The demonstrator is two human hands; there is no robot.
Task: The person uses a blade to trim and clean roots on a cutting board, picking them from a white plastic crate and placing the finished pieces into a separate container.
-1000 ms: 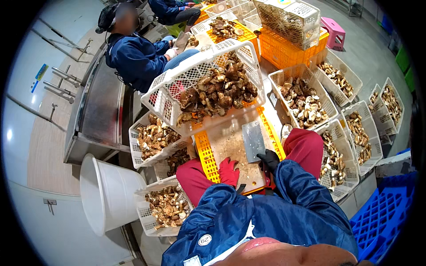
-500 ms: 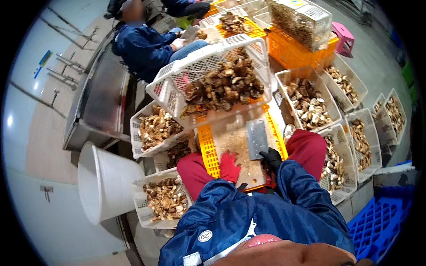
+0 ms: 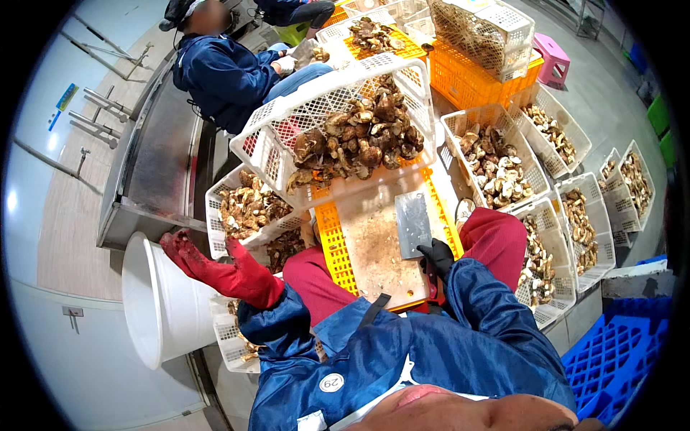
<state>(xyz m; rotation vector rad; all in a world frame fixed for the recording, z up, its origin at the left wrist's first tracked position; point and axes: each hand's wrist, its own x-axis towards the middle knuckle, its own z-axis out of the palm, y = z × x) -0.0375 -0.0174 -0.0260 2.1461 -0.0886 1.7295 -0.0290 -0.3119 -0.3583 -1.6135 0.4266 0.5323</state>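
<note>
My left hand [image 3: 228, 274], in a red glove, is raised off to the left above the white baskets and beside a large white tub [image 3: 178, 305]. Its fingers are apart and nothing is in them. My right hand [image 3: 438, 258], in a black glove, is closed round the handle of a cleaver [image 3: 412, 226]. The broad grey blade lies over a pale, crumb-strewn cutting board [image 3: 370, 241], which rests on a yellow crate [image 3: 331, 241] between my knees. Beyond the board, a white basket [image 3: 267, 154] tilts toward me, with brown mushrooms [image 3: 363, 140] heaped in it.
White baskets of mushrooms stand to the left [image 3: 244, 205] and right [image 3: 496, 165]. A blue crate [image 3: 611, 359] is at the lower right, and a pink stool [image 3: 552, 61] stands behind an orange crate [image 3: 460, 75]. At the far left, a co-worker [image 3: 223, 79] sits by a metal trough [image 3: 162, 169].
My left hand has lifted off the cutting board and swung left over the baskets toward the white tub. My right hand and the cleaver have hardly moved.
</note>
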